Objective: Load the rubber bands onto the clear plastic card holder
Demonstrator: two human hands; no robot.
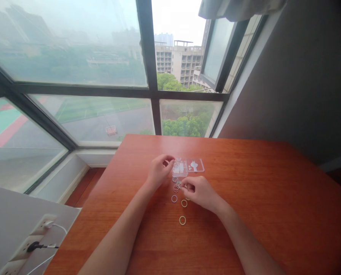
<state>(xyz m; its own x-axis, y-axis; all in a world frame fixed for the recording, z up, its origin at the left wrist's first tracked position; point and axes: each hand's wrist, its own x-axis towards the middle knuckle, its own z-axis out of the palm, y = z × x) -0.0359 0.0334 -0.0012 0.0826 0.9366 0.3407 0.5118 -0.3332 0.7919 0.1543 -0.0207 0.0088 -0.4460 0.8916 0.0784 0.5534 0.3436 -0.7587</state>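
Note:
A small clear plastic box (180,169) lies on the table with its transparent lid (198,165) folded out to the right. My left hand (160,169) is at the box's left edge, thumb and fingers pinched; what lies between the tips is too small to make out. Nearer to me, my right hand (201,191) is closed in a pinch on a small pale ring (179,185), beside a loose cluster of rings. Below the box are a grey ring (174,179), a pinkish ring (176,188), a purple ring (174,198) and yellowish rings (184,203), the nearest (182,220) lying apart.
The reddish-brown wooden table (262,183) reaches up to a large window with dark frames (156,114). One window pane (217,53) stands ajar at the upper right. At lower left, a wall socket (30,244) holds a black plug and a white plug with cables.

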